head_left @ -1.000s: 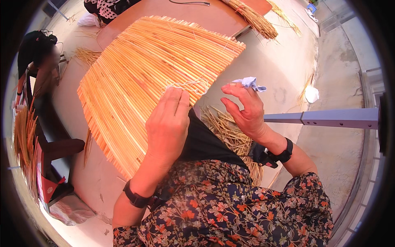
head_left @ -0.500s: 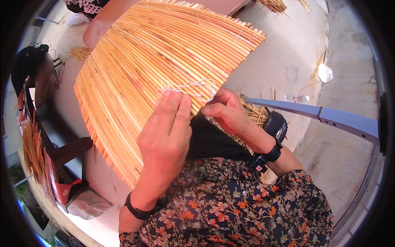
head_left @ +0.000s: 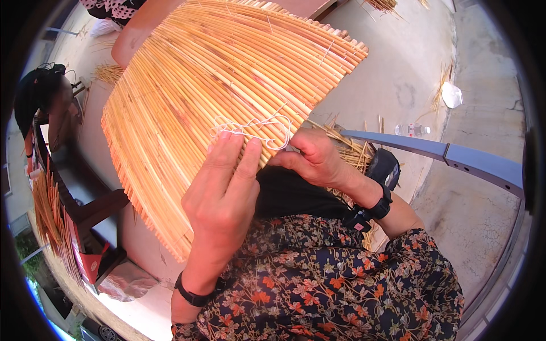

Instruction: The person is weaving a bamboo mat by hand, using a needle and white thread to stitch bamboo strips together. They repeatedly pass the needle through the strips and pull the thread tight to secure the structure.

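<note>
Fan-shaped golden reed mat [head_left: 222,79] largely joined, thin white cord [head_left: 238,129] left loose: left hand [head_left: 219,193] presses down, right hand [head_left: 315,158] meets edge; grips unclear.

1. There was one fan-shaped mat [head_left: 222,74], its stalks [head_left: 187,108] too many to count.
2. One left hand [head_left: 220,184] and one right hand [head_left: 315,158] made two in all.
3. Two black wristbands [head_left: 191,293] showed.
4. There was one tangle of white string [head_left: 259,121].
5. There was one clear bottle [head_left: 412,131].
6. There was one grey-blue metal bar [head_left: 421,147].
7. One co-worker [head_left: 31,105] was in view.
8. One flower-patterned garment [head_left: 324,278] showed.
</note>
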